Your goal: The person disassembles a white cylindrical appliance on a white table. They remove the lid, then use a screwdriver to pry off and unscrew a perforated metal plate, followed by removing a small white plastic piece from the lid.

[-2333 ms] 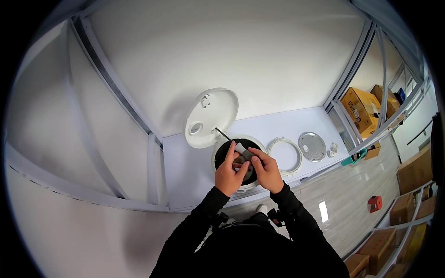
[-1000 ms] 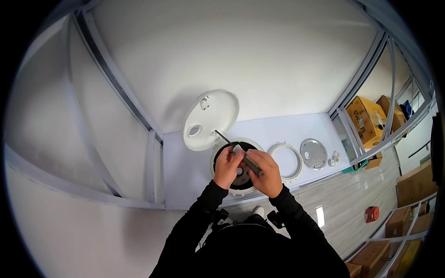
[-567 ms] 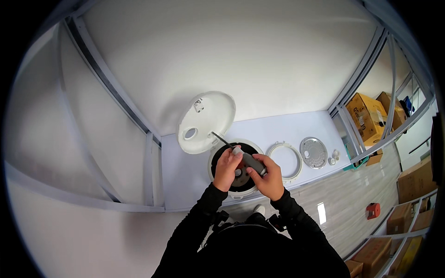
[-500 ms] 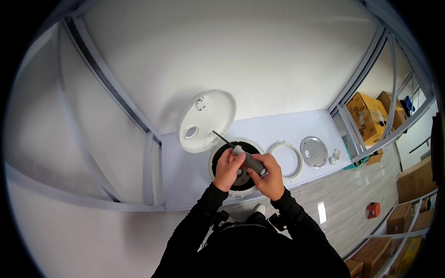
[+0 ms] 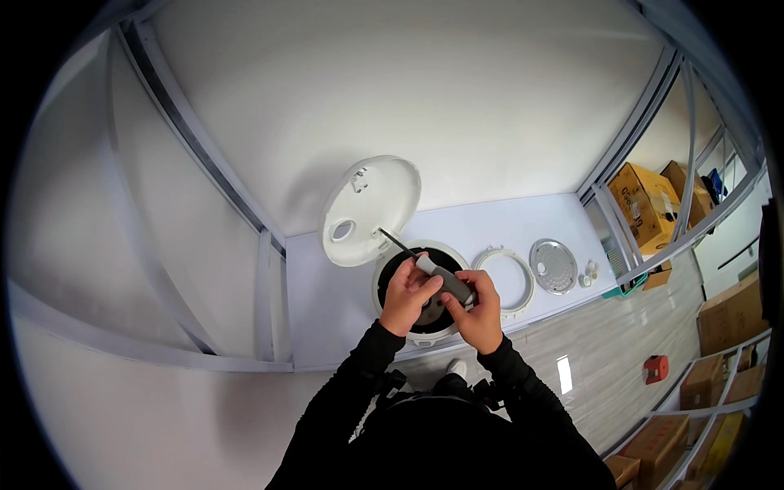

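Observation:
A screwdriver [image 5: 452, 285] with a thick grey handle and a long dark shaft is in both my hands. My left hand [image 5: 403, 304] is closed round the front of the handle, and my right hand [image 5: 480, 317] grips its rear end. The shaft slants up and left, its tip against the inner face of a white round lid [image 5: 390, 196]. That lid stands open, tilted up from a white pot-shaped appliance that looks like a rice cooker [image 5: 377, 296]. Below my hands, its dark inside is partly hidden by them.
On the white table [image 5: 322, 318], to the right, lie a white ring [image 5: 529, 286], a perforated metal disc [image 5: 554, 266] and small white parts [image 5: 585, 281]. A white wall [image 5: 490, 122] stands behind. Boxes [image 5: 649, 204] and a red object [image 5: 656, 369] are at the right.
The lid and the appliance appear shifted slightly right, and the screwdriver handle has moved a little right with my hands. Both hands still grip it, with the tip at the lid.

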Tool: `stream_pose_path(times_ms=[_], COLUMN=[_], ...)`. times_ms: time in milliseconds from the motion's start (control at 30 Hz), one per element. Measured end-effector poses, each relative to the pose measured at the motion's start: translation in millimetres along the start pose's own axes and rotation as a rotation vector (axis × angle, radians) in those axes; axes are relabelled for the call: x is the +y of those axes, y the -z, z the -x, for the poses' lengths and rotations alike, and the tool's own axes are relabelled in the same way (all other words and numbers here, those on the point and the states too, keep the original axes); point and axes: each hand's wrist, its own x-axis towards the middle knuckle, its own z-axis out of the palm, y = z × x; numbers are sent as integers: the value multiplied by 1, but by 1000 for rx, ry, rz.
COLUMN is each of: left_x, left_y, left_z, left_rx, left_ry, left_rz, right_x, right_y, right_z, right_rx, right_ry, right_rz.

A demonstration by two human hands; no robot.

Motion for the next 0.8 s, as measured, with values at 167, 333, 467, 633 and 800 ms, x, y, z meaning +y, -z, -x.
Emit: stream_pose_path(times_ms=[167, 333, 467, 633, 800], left_x=[1, 2, 4, 0, -5], left_y=[4, -8, -9, -7, -9], left_z=[-5, -2, -1, -4, -3], left_rx=[26, 57, 6, 96, 202], left_ry=[73, 34, 62, 74, 0], left_rz=[-49, 46, 144, 16, -42], right_x=[-7, -5, -6, 4, 5], right_y=[4, 17, 33, 30, 26], right_z=[-9, -9, -19, -23, -25], right_rx=[-5, -133, -368, -301, -249], right_ry=[159, -150, -395, 184, 243], right_rz=[63, -99, -185, -15, 1])
